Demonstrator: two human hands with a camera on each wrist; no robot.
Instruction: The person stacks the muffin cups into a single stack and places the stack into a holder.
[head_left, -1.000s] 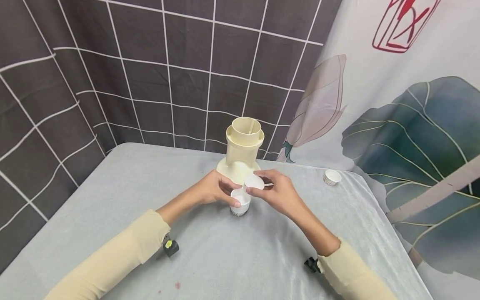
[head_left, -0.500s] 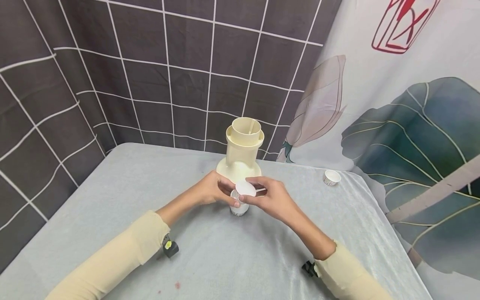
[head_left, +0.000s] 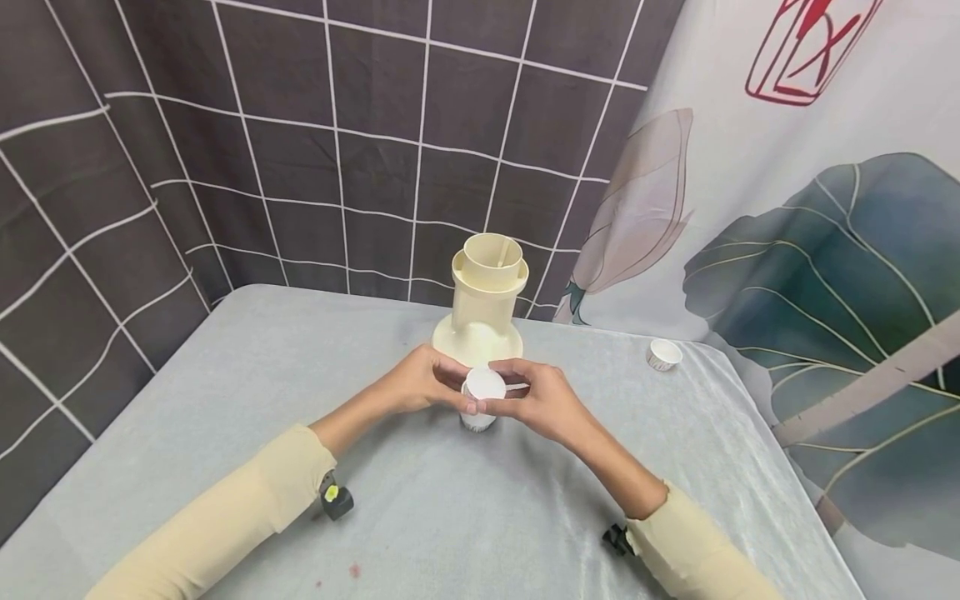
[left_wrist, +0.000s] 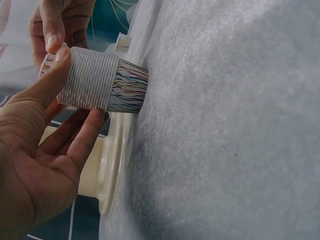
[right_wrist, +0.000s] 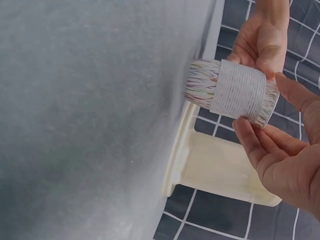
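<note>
A stack of nested white paper baking cups point(left_wrist: 90, 77) with coloured streaks stands narrow end down on the table, in front of a cream plastic tube-shaped stand. My left hand point(head_left: 417, 380) grips the stack from the left, thumb on one side and fingers on the other. At the stack's upper end, my right hand point(head_left: 542, 398) pinches a single paper cup point(head_left: 486, 383) between thumb and fingers. The right wrist view shows this cup point(right_wrist: 270, 104) at the stack's mouth; how deep it sits is hidden. Both hands' fingertips are close together.
The cream stand point(head_left: 487, 308), with a broad round base and open top, rises just behind the hands. One loose paper cup point(head_left: 664, 355) rests near the far right corner of the grey cloth-covered table point(head_left: 315, 350). A dark checked curtain point(head_left: 375, 167) hangs behind.
My right hand has moved slightly left and down with the paper cup, from beside the stack's mouth to over it. My left hand stays on the stack with hardly any movement.
</note>
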